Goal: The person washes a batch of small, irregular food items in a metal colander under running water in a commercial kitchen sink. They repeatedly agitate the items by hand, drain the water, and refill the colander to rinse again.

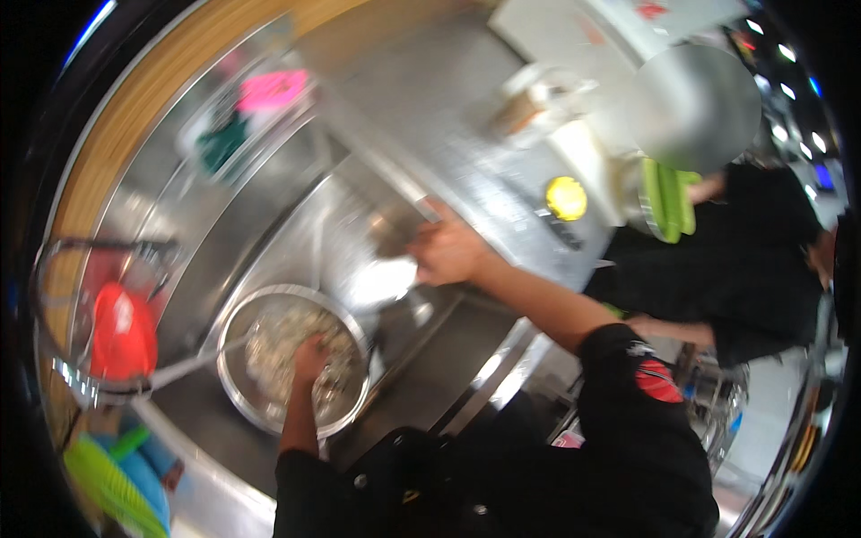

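Observation:
A round metal bowl (227, 387) stands in the stainless steel sink at the lower left, with pale food pieces (276, 356) in liquid inside it. My left hand (311, 360) reaches down into the bowl and touches the pieces; its fingers are blurred, and whether they grip any is hidden. A stream from the faucet (188, 368) seems to run into the bowl. My right hand (447, 249) is raised over the sink's edge near the steel counter, blurred, with at least one finger extended and nothing visible in it.
At the right, a co-worker in black (706, 269) holds a metal bowl with green items (662, 202). A yellow round object (566, 198) lies on the steel counter (430, 87). Behind the sink are a pink item (272, 89) and a red container (124, 333); green and blue baskets (114, 484) stand lower left.

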Demonstrator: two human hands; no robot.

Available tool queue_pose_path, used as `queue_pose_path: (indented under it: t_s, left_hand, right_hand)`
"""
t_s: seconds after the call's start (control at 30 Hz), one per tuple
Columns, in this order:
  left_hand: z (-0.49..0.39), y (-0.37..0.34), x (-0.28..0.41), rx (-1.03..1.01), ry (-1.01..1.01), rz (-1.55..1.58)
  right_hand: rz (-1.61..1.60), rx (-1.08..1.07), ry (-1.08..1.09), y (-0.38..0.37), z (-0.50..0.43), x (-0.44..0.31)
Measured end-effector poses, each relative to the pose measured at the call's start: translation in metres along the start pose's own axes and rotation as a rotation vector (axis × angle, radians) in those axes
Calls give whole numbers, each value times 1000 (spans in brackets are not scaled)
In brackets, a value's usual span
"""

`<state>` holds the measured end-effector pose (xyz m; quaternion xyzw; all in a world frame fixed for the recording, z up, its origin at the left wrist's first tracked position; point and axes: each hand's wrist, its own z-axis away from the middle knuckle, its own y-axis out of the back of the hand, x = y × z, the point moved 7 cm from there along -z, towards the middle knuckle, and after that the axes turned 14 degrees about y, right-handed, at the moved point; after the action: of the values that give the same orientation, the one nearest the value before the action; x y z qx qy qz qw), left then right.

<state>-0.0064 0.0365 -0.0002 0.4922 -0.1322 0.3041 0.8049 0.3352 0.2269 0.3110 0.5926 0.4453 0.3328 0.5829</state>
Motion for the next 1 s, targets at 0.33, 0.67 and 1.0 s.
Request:
queue_pose_path:
  t_s: [0.33,0.67,1.0]
  left_hand:
    - [29,125,-133,594,500,214]
    - [-5,124,27,193,238,1325]
    - [39,186,169,-230,-169,1624]
  right_hand:
    - [8,-26,-42,-20,-26,-16]
    - [-16,-24,-46,-20,-31,-17]
    - [-16,-3,-33,-18,-33,-18]
